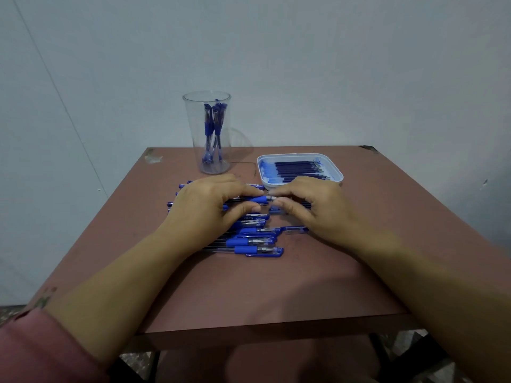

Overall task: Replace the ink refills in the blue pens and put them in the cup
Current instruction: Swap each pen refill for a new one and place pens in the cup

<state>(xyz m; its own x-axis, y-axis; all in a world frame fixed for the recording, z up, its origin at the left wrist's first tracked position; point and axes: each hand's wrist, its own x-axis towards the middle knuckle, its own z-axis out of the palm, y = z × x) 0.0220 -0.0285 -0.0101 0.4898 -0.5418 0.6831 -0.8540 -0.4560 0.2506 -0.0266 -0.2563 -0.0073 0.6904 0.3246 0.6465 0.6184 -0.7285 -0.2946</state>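
Over a row of blue pens (250, 241) on the brown table (249, 288), my left hand (213, 205) grips one blue pen (258, 199) by its rubber grip. My right hand (309, 208) pinches that pen's metal tip between thumb and forefinger. A loose blue cap (297, 230) lies on the table under my right hand. A clear plastic cup (207, 131) at the back holds several blue pens. To its right, a white tray (336, 172) carries several dark ink refills (300, 170).
The table's near edge (276, 324) runs across the lower view, and a pale wall stands right behind the cup. A pink sleeve (41, 346) covers my left forearm at the bottom left.
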